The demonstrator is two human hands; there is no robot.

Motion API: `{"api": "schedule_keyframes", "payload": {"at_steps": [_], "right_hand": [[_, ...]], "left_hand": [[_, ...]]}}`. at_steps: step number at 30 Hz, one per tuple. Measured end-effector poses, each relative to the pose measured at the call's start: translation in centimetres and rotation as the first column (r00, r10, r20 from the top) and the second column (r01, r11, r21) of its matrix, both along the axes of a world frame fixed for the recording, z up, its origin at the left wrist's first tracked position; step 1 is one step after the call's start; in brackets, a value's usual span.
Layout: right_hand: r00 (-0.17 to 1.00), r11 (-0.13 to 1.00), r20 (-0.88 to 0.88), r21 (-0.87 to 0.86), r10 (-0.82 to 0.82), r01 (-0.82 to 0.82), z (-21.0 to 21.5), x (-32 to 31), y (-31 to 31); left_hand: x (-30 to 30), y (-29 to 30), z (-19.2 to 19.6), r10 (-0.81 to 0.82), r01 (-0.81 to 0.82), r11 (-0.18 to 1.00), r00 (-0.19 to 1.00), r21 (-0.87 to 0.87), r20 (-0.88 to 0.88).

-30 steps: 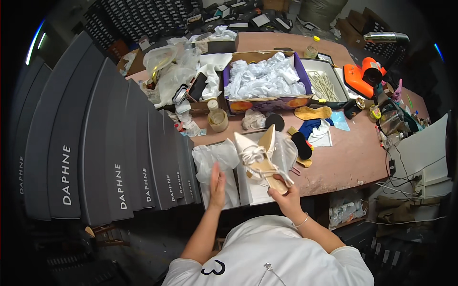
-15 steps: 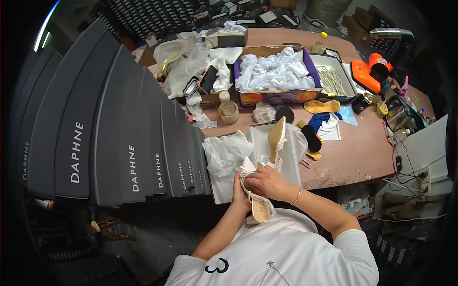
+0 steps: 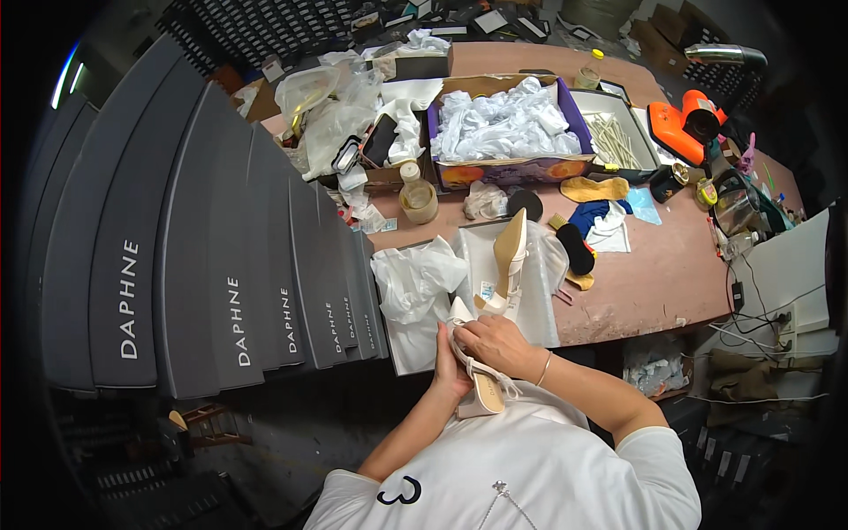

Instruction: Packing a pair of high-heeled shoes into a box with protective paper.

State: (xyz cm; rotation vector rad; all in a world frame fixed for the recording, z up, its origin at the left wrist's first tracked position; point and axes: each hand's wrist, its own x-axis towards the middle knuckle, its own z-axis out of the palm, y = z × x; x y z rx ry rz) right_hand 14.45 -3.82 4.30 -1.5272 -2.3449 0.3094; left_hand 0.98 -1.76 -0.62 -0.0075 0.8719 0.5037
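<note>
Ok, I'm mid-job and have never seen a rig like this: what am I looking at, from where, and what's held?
There is no robot here; a person works bare-handed. You are looking down from a wide camera on that person's head, so straight edges bend. The left hand holds a pale shoe; the right hand has its fingers on the shoe's upper, though whether they pinch is hidden. The other shoe lies on the open box in front, beside white paper. Farther back on the table are a jar, a purple box full of crumpled paper and some pale sticks. Grey boxes are stacked on the left.
</note>
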Motion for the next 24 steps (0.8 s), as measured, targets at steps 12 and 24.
{"api": "schedule_keyframes", "payload": {"at_steps": [12, 24], "right_hand": [[0.905, 0.989, -0.422, -0.145, -0.053, -0.009, 0.5, 1.1, 0.5], [0.952, 0.994, -0.302, -0.105, -0.048, 0.016, -1.2, 2.2, 1.2]], "left_hand": [[-0.4, 1.6, 0.7, 0.062, -0.048, 0.986, 0.994, 0.159, -0.088], [-0.3, 2.5, 1.0, 0.044, -0.036, 0.990, 0.997, 0.136, -0.056]]}}
